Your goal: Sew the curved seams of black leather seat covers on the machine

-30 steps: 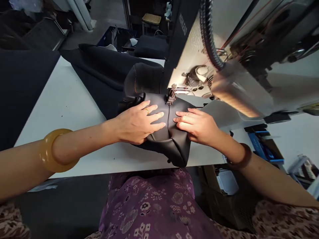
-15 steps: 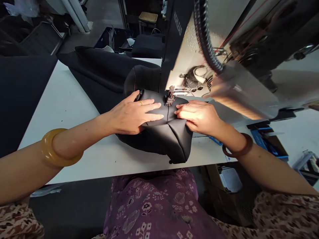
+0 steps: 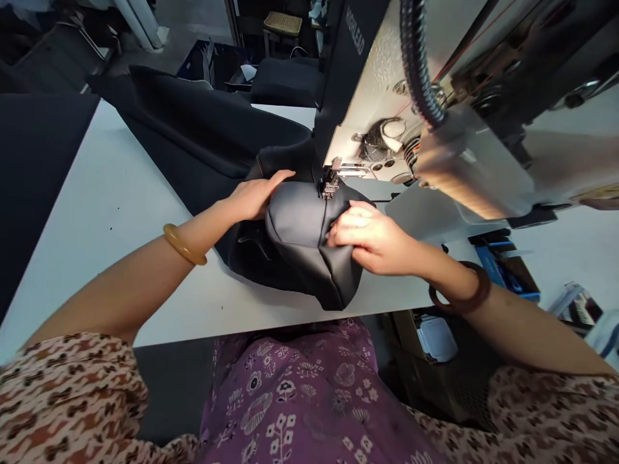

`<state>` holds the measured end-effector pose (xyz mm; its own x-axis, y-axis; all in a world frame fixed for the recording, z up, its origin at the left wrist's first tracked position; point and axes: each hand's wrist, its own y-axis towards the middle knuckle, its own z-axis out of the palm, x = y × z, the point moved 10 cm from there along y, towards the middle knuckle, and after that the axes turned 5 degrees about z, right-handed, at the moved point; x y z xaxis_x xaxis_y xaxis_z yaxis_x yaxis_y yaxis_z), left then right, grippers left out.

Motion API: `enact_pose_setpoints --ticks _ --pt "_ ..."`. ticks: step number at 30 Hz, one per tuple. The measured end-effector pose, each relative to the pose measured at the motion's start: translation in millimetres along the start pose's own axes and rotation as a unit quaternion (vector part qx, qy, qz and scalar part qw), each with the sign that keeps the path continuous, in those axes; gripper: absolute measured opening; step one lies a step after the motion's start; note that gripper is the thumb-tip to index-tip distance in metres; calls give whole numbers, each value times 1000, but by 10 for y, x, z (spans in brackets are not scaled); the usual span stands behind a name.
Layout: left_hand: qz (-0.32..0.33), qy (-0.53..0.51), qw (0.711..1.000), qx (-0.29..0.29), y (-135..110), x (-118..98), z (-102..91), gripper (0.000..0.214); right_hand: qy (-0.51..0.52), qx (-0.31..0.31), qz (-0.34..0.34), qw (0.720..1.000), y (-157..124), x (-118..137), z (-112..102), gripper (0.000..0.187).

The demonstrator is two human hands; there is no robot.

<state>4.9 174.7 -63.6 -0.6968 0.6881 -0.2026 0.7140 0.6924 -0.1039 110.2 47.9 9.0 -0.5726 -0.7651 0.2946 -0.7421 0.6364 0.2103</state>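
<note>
A black leather cover [image 3: 294,238] lies bunched on the white table [image 3: 111,200] under the presser foot [image 3: 329,183] of a sewing machine [image 3: 435,122]. My left hand [image 3: 254,193] rests on the cover's far left side, its fingers curved over the fold behind the bulge. On the right, my right hand [image 3: 370,235] is closed, pinching the leather along the seam just in front of the presser foot. An amber bangle [image 3: 184,245] rings my left wrist and a brown one [image 3: 461,296] my right.
More black fabric [image 3: 193,122] is spread over the table's far side, behind the cover. The machine's head overhangs the right half. A blue tray [image 3: 507,270] and boxes [image 3: 435,338] sit low on the right. My purple flowered lap [image 3: 309,393] is at the table's near edge.
My left hand has slid from the top of the cover to its far left side. My right hand has gone from lying flat to pinching the seam. The cover has bulged up.
</note>
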Motion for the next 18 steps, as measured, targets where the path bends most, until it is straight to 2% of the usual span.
enact_pose_setpoints --ticks 3,5,7,8,10,12,14,15,17,18 --pt "-25 -38 999 -15 -58 -53 220 66 -69 32 -26 997 -86 183 172 33" --pt "-44 -46 997 -32 -153 -80 280 67 -92 34 -36 995 -156 246 235 33" --pt "-46 -55 996 -56 -273 -115 228 70 -103 29 -42 993 -212 271 261 33" --pt "-35 -60 995 -78 -337 -149 139 73 -108 28 -45 993 -231 274 266 33" --pt "20 -39 990 -132 -463 -308 -123 74 -118 28 -52 991 -247 279 265 31" --pt "138 42 978 -153 -572 -674 -336 67 -128 33 -65 989 -238 294 250 29" --pt "274 137 945 -112 -665 -1107 -331 57 -135 35 -77 987 -210 297 208 27" --pt "318 172 929 -79 -692 -1263 -274 51 -138 33 -77 987 -191 281 176 26" --pt "339 208 917 -33 -676 -1412 -181 40 -149 24 -71 986 -150 223 101 25" --pt "319 200 926 -25 -637 -1412 -176 36 -158 17 -64 985 -131 180 66 24"
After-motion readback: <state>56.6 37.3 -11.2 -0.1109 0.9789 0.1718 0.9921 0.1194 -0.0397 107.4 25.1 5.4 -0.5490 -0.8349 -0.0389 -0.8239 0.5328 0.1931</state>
